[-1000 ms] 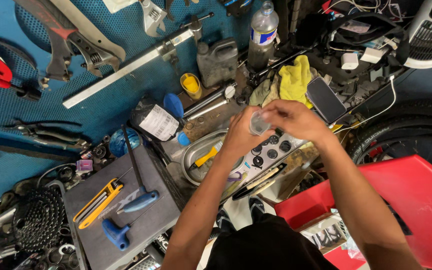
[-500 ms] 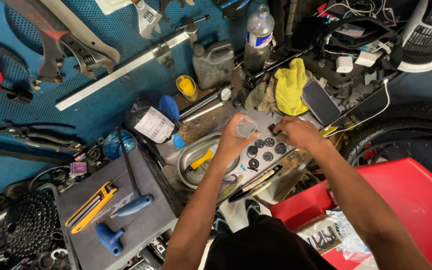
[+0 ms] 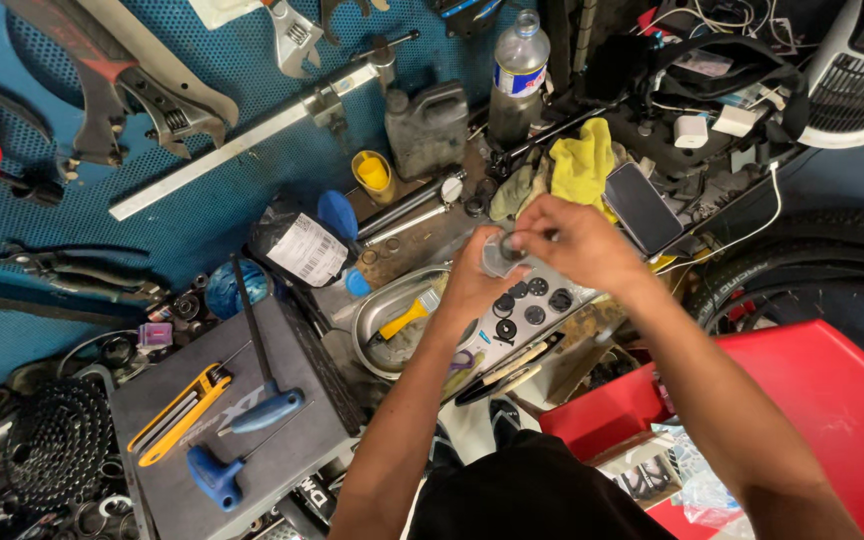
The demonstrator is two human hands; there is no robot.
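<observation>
So we've got a small round grey metal part (image 3: 500,255) pinched between both hands: left hand (image 3: 472,285) cups it from below, right hand (image 3: 577,240) has fingertips closed on its top, looks like fitting or twisting something. It sits right in the grip, just above the pale tray of round black parts (image 3: 527,305) on the cluttered table (image 3: 422,240). Next move probably needs a steady, fine twist.
</observation>
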